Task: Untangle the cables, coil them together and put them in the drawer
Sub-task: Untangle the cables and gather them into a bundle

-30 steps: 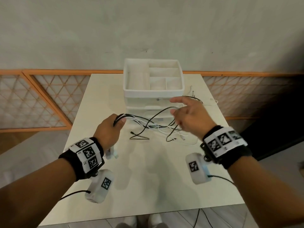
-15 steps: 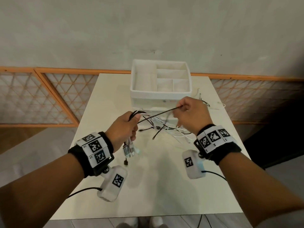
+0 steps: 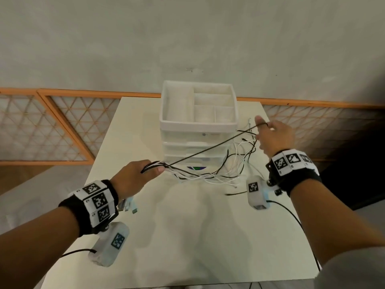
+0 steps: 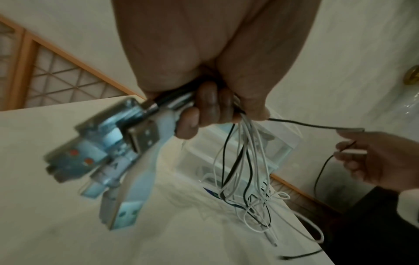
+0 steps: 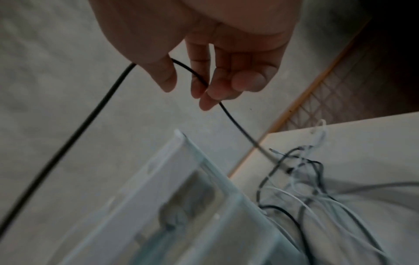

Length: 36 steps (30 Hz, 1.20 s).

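Cables, thin black and white ones in a loose tangle (image 3: 210, 174), trail over the pale tabletop (image 3: 187, 236) in front of the white plastic drawer unit (image 3: 198, 130), their free ends spreading toward the right. One black cable (image 3: 210, 149) is drawn taut out of the bunch, its long axis running diagonally from lower left up to upper right across the front of the drawers. The left hand (image 3: 133, 178) is closed in a fist round the gathered cable ends, just above the table to the left of the drawers; in the left wrist view the strands (image 4: 238, 161) hang down from the curled fingers (image 4: 204, 111), and blurred USB plugs (image 4: 108, 161) stick out the other side of the fist. The right hand (image 3: 275, 136) is raised beside the right side of the drawer unit, its fingers half curled, the black cable (image 5: 199, 78) held between thumb and fingertips and trailing down to the tangle. A short black cable end (image 3: 235, 193) lies apart on the table near the right wrist.
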Each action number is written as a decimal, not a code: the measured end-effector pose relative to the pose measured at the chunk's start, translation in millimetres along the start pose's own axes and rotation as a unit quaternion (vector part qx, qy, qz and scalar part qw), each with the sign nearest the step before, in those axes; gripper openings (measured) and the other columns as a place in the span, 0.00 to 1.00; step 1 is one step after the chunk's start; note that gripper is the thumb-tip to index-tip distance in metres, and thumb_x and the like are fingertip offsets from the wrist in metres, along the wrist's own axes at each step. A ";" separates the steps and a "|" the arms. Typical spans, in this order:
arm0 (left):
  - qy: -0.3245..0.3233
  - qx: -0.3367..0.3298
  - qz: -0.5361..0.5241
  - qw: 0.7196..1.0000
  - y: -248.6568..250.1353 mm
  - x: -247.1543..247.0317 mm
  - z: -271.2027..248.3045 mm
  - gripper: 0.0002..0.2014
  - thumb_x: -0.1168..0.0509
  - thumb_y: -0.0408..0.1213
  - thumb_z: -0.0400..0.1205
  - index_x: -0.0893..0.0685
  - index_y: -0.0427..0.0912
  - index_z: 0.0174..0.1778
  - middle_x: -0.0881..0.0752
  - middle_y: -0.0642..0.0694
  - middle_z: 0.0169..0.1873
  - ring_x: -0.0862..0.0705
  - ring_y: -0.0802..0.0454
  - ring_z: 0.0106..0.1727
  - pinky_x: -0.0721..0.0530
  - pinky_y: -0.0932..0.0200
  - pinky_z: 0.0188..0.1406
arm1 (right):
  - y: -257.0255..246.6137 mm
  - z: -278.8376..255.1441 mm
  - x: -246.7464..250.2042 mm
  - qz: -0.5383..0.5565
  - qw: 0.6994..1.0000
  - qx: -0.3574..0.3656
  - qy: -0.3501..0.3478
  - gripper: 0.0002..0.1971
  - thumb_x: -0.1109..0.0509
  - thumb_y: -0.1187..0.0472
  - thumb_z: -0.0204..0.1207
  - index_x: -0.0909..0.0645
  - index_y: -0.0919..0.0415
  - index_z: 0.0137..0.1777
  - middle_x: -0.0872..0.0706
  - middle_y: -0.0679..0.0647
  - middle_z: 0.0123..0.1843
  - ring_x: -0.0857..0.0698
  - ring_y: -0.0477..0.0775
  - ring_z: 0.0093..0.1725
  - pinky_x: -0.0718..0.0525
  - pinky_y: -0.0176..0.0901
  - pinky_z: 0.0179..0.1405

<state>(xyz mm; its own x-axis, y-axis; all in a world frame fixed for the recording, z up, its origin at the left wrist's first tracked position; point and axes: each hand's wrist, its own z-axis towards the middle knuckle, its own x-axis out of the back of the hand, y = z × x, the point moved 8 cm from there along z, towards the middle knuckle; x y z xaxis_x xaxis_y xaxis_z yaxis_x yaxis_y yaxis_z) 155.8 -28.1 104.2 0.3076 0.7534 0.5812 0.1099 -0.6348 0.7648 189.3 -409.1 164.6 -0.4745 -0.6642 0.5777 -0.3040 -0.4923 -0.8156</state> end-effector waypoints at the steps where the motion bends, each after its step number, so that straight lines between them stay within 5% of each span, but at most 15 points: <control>1: 0.015 0.012 0.009 1.000 -3.4 2.4 1.4 0.23 0.35 0.53 0.83 0.34 0.43 0.30 0.33 0.51 0.23 0.36 0.54 0.22 0.35 0.56 0.28 | -14.0 3.1 3.7 0.023 1.000 0.018 0.007 0.31 0.38 0.22 0.62 0.18 0.50 0.41 0.10 0.51 0.42 0.10 0.61 0.44 0.10 0.63 0.49; 6: 0.061 0.068 0.018 0.996 -16.6 13.7 5.5 0.25 0.34 0.57 0.81 0.34 0.43 0.28 0.32 0.50 0.21 0.34 0.49 0.24 0.33 0.54 0.32 | -59.9 19.9 0.7 0.061 0.990 0.131 0.002 0.18 0.28 0.31 0.67 0.18 0.45 0.42 0.13 0.38 0.41 0.10 0.55 0.45 0.12 0.65 0.53; 11: 0.049 0.071 -0.033 0.996 -6.5 13.6 4.5 0.25 0.33 0.58 0.79 0.32 0.42 0.31 0.30 0.45 0.26 0.37 0.53 0.20 0.36 0.60 0.23 | -9.1 35.3 -26.7 -0.023 0.995 0.076 -0.067 0.14 0.24 0.39 0.69 0.20 0.44 0.48 0.14 0.40 0.53 0.10 0.58 0.50 0.12 0.62 0.55; 14: 0.051 0.059 -0.053 0.996 4.3 13.6 3.5 0.25 0.32 0.59 0.79 0.29 0.40 0.33 0.30 0.43 0.28 0.36 0.53 0.20 0.35 0.61 0.22 | 49.2 20.7 -58.4 -0.151 0.970 0.023 -0.188 0.31 0.21 0.57 0.70 0.26 0.47 0.73 0.19 0.50 0.71 0.12 0.62 0.58 0.12 0.56 0.58; 17: 0.052 0.047 -0.111 0.991 15.8 10.3 4.3 0.26 0.39 0.60 0.82 0.23 0.38 0.34 0.30 0.46 0.26 0.36 0.52 0.22 0.36 0.62 0.21 | 73.1 -12.6 -78.8 -0.250 0.931 0.015 -0.265 0.39 0.26 0.63 0.71 0.35 0.47 0.82 0.23 0.57 0.75 0.17 0.62 0.66 0.19 0.50 0.64; 21: 0.011 0.022 -0.152 0.988 36.9 -3.3 5.8 0.24 0.44 0.51 0.88 0.15 0.35 0.39 0.30 0.52 0.22 0.38 0.53 0.22 0.38 0.62 0.22 | 13.1 -66.1 -88.9 -0.128 0.937 0.162 -0.281 0.34 0.22 0.59 0.69 0.26 0.44 0.75 0.21 0.50 0.67 0.21 0.43 0.47 0.20 0.44 0.66; 24: -0.030 -0.043 -0.121 0.991 62.7 -21.3 1.0 0.22 0.42 0.48 0.88 0.13 0.34 0.40 0.30 0.58 0.18 0.37 0.58 0.19 0.36 0.66 0.22 | -44.6 -123.8 -98.7 -0.005 0.909 0.252 -0.333 0.43 0.16 0.52 0.66 0.33 0.39 0.80 0.28 0.38 0.75 0.27 0.26 0.42 0.22 0.28 0.55; 26: -0.054 -0.094 -0.087 0.990 76.1 -32.8 -4.9 0.21 0.41 0.47 0.88 0.15 0.37 0.36 0.30 0.58 0.18 0.35 0.61 0.18 0.35 0.68 0.21 | -54.6 -146.4 -112.6 -0.012 0.891 0.284 -0.353 0.33 0.17 0.51 0.65 0.23 0.40 0.71 0.18 0.39 0.66 0.19 0.31 0.48 0.19 0.33 0.54; 28: -0.087 -0.128 -0.014 0.988 78.6 -42.2 -12.3 0.19 0.40 0.47 0.87 0.14 0.37 0.41 0.29 0.58 0.19 0.33 0.61 0.20 0.34 0.70 0.22 | -42.2 -142.9 -117.5 -0.059 0.892 0.270 -0.356 0.10 0.18 0.53 0.68 0.15 0.50 0.46 0.12 0.44 0.43 0.16 0.42 0.42 0.18 0.42 0.47; 30: -0.133 -0.127 0.091 0.979 67.4 -51.5 -18.6 0.16 0.41 0.47 0.88 0.14 0.39 0.49 0.27 0.57 0.23 0.29 0.62 0.22 0.32 0.70 0.25 | -14.9 -130.4 -119.4 -0.111 0.885 0.221 -0.394 0.10 0.17 0.54 0.67 0.18 0.49 0.33 0.16 0.45 0.33 0.19 0.38 0.33 0.24 0.33 0.37; 32: -0.162 -0.105 0.174 0.965 49.5 -60.5 -22.6 0.13 0.43 0.44 0.89 0.20 0.41 0.46 0.25 0.55 0.27 0.26 0.63 0.23 0.30 0.71 0.26 | 5.4 -124.2 -116.8 -0.151 0.880 0.205 -0.401 0.09 0.17 0.56 0.66 0.16 0.48 0.34 0.15 0.43 0.34 0.20 0.35 0.32 0.28 0.27 0.36; 36: -0.110 -0.094 0.231 0.962 32.5 -73.3 -23.5 0.14 0.46 0.41 0.90 0.18 0.38 0.55 0.18 0.47 0.35 0.25 0.50 0.34 0.30 0.60 0.36 | 31.6 -125.6 -123.9 -0.205 0.895 0.235 -0.319 0.08 0.22 0.53 0.70 0.15 0.55 0.41 0.14 0.49 0.40 0.18 0.51 0.42 0.20 0.46 0.47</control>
<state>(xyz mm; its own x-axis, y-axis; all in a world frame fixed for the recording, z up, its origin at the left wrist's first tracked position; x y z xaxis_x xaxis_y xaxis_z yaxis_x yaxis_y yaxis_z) 114.7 -100.0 92.9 0.4781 0.3295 0.8142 -0.2530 -0.8360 0.4869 134.7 -271.8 63.3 0.2115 -0.4865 0.8477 0.1072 -0.8505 -0.5149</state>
